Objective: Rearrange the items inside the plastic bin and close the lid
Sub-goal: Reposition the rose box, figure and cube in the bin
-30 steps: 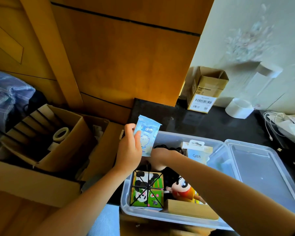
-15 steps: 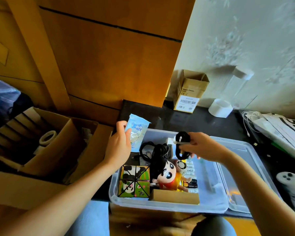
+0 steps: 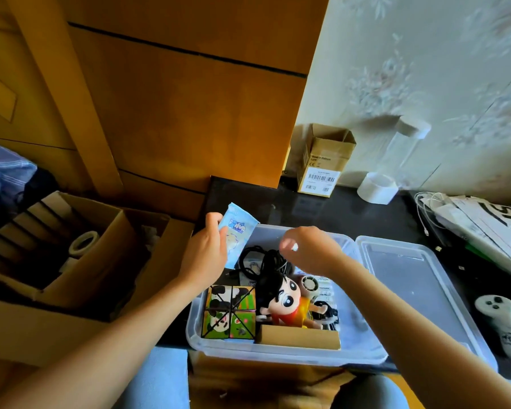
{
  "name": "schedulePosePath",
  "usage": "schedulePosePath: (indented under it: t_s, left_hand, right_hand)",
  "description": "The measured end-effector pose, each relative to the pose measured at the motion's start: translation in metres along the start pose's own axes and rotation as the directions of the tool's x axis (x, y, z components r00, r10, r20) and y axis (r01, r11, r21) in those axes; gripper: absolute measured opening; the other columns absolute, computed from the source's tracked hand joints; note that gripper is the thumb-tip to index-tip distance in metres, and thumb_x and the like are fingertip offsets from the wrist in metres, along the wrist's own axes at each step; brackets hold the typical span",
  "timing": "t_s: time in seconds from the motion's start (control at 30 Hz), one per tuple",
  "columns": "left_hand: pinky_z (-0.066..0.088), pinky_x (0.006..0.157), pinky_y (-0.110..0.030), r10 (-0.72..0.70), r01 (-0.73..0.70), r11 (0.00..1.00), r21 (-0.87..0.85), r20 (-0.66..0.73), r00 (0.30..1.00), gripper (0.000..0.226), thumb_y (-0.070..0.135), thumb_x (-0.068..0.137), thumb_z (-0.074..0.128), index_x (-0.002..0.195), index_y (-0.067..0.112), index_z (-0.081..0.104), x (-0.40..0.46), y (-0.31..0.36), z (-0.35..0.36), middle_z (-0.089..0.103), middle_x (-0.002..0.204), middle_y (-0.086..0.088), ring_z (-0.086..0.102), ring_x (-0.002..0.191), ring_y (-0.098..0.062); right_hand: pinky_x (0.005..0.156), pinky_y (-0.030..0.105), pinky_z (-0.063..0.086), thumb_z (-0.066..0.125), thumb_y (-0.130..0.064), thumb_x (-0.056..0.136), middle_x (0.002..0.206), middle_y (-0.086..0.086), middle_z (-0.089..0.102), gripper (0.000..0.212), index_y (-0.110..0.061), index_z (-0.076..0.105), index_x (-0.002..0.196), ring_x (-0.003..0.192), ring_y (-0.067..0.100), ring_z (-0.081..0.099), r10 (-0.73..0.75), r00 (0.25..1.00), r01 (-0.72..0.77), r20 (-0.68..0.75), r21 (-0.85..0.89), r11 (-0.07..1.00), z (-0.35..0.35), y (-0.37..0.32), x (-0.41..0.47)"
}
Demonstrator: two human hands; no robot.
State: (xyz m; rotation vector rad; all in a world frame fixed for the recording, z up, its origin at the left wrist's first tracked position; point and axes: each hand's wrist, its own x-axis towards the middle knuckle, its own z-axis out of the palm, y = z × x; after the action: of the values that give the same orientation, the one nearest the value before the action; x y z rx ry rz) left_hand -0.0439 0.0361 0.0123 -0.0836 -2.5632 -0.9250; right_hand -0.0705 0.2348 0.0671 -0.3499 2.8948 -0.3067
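Right hand (image 3: 310, 250), which half a second ago held a black cable loop up, now hovers with curled fingers over the black cables (image 3: 267, 265) in the plastic bin (image 3: 278, 354), seemingly having dropped it, while the left hand (image 3: 204, 255) still pinches the blue packet (image 3: 236, 231) and the lid (image 3: 410, 278) lies open alongside.

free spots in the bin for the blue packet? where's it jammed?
Bare floor shows along the plastic bin's right wall, right of the doll and small fan. The left side is crowded: panda cube, cardboard box at the front, black cables behind. The left hand holds the blue packet; the right hand hovers above the cables.
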Motion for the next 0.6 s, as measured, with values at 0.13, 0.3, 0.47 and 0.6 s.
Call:
schedulePosePath:
  t_s: [0.13, 0.3, 0.47, 0.6]
  left_hand:
    - [0.022, 0.037, -0.015, 0.046, -0.046, 0.999, 0.012, 0.0, 0.999, 0.011, 0.014, 0.098, 0.042, 0.103, 0.004, 0.045, 0.0, -0.005, 0.009, 0.061, 0.075, -0.004, 0.045, 0.048, -0.012]
    - [0.023, 0.039, -0.017, 0.039, -0.039, 0.999, 0.009, 0.004, 0.999, 0.014, 0.015, 0.099, 0.04, 0.104, 0.003, 0.045, 0.002, -0.008, 0.008, 0.063, 0.076, -0.006, 0.053, 0.053, -0.018]
    - [0.022, 0.036, -0.016, 0.016, -0.016, 1.0, 0.021, 0.015, 1.0, 0.016, 0.015, 0.099, 0.04, 0.105, 0.002, 0.046, 0.002, -0.006, 0.006, 0.051, 0.075, 0.003, 0.041, 0.05, -0.009]
    - [0.021, 0.039, -0.014, 0.016, -0.017, 0.999, 0.033, 0.043, 0.999, 0.018, 0.018, 0.099, 0.038, 0.107, 0.002, 0.044, 0.002, -0.006, 0.007, 0.062, 0.082, -0.007, 0.045, 0.054, -0.012]
  right_hand:
    - [0.069, 0.032, 0.047, 0.05, -0.023, 0.089, 0.107, 0.011, 0.065, 0.026, -0.01, 0.063, 0.107, 0.094, 0.03, 0.061, -0.021, 0.998, 0.033, 0.065, -0.183, 0.983, 0.021, -0.021, 0.027]
    - [0.07, 0.029, 0.043, 0.057, -0.019, 0.089, 0.11, 0.007, 0.064, 0.025, -0.01, 0.06, 0.112, 0.1, 0.026, 0.061, 0.019, 0.999, 0.0, 0.05, -0.343, 0.939, 0.043, -0.039, 0.045]
    - [0.066, 0.028, 0.042, 0.059, -0.016, 0.088, 0.103, 0.006, 0.066, 0.018, -0.011, 0.063, 0.105, 0.092, 0.023, 0.062, 0.011, 1.0, -0.007, 0.011, -0.347, 0.938, 0.048, -0.038, 0.045]
    - [0.067, 0.028, 0.044, 0.058, -0.022, 0.088, 0.101, 0.007, 0.065, 0.019, -0.01, 0.063, 0.102, 0.091, 0.023, 0.061, 0.01, 1.0, -0.01, 0.0, -0.296, 0.955, 0.047, -0.033, 0.038]
